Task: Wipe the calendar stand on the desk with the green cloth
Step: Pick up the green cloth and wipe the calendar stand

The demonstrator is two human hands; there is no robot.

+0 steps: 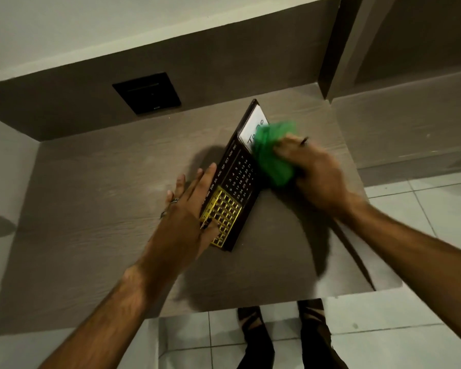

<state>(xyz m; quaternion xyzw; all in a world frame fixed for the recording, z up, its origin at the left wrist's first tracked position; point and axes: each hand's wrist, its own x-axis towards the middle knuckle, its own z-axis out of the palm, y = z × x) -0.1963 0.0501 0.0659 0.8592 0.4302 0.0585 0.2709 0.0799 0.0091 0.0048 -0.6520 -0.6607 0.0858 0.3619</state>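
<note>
A dark brown calendar stand (239, 171) with month names, white date numbers, a gold grid and a white note panel stands tilted on the brown desk (96, 209). My left hand (186, 211) grips its near left end, fingers lying along the top edge and thumb over the gold grid. My right hand (317, 171) is bunched around a green cloth (273, 153), which presses against the stand's face at the edge of the white panel. The hand and cloth look motion-blurred.
A black square wall plate (147, 93) sits on the back panel behind the desk. A vertical partition (338, 49) rises at the back right. The desk's front edge is close to me, with tiled floor (383, 328) and my feet below.
</note>
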